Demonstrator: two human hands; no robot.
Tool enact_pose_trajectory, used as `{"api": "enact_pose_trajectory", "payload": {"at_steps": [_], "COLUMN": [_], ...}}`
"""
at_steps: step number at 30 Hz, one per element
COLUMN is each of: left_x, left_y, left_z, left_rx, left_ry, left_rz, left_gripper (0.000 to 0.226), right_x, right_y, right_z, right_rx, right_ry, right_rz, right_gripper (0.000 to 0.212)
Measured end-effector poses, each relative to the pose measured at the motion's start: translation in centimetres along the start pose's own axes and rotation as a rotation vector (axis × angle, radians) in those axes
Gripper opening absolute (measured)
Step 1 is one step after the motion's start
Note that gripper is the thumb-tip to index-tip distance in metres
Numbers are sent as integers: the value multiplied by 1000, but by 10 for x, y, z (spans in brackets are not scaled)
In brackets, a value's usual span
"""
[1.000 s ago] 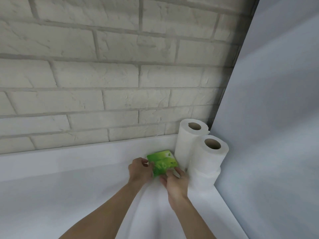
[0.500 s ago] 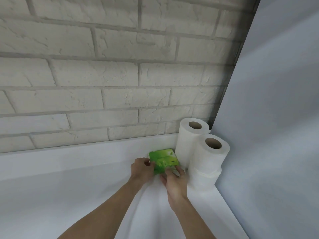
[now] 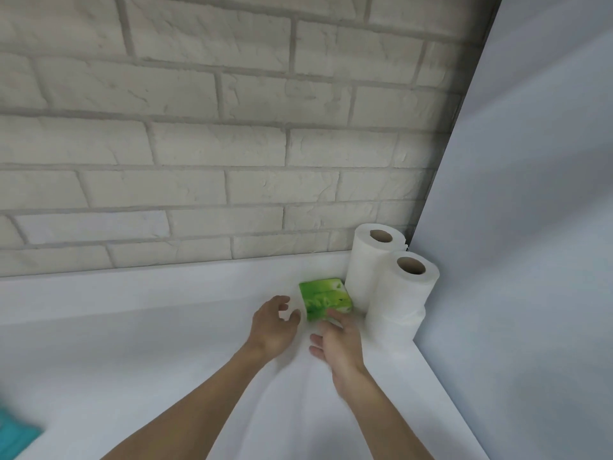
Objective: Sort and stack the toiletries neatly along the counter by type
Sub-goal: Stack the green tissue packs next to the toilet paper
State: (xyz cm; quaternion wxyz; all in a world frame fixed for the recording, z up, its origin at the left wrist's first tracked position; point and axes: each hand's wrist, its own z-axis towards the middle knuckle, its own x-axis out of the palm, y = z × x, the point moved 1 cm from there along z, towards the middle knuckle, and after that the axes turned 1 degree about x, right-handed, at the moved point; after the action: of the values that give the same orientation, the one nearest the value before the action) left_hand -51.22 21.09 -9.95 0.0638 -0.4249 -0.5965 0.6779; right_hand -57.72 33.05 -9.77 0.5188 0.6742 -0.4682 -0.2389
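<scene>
Frame centre: the right hand (image 3: 340, 341) touched the green pack (image 3: 323, 298) with straight fingers (beside paper rolls (image 3: 398, 293)); the left hand (image 3: 273, 325) hung loose, empty.

- A wall (image 3: 232, 127) of pale, rough-faced bricks with grey mortar lines fills the upper part of the view.
- Directly below the wall, a counter (image 3: 132, 343) under a white covering (image 3: 83, 376) meets its base; the covering lies in soft folds.
- Right of the wall stands a plain blue-grey panel (image 3: 530, 227).
- A narrow dark strip (image 3: 464, 94) runs between wall and panel.
- On the wall the light is even and the shadows faint.
</scene>
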Motion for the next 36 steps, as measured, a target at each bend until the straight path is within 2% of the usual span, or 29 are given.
{"api": "enact_pose_trajectory", "payload": {"at_steps": [6, 17, 25, 30, 36], "left_x": [-40, -144, -229, -277, -326], "left_y": [10, 45, 104, 144, 188], "left_z": [-54, -156, -240, -283, -325], "left_rx": [97, 242, 199, 112, -10], "left_ry": [-61, -209, -295, -316, -282], "left_rz": [35, 114, 214, 292, 348], "left_gripper": [44, 42, 39, 41, 43], "right_x": [17, 71, 133, 177, 224], "right_y": [-2, -24, -63, -94, -132], "right_z": [-54, -147, -223, -264, -301], "right_rx": [-53, -218, -212, -190, -170], "right_ry": [82, 284, 476, 583, 636], "right_rz": [-114, -354, -455, -541, -673], "right_gripper": [27, 23, 26, 25, 21]}}
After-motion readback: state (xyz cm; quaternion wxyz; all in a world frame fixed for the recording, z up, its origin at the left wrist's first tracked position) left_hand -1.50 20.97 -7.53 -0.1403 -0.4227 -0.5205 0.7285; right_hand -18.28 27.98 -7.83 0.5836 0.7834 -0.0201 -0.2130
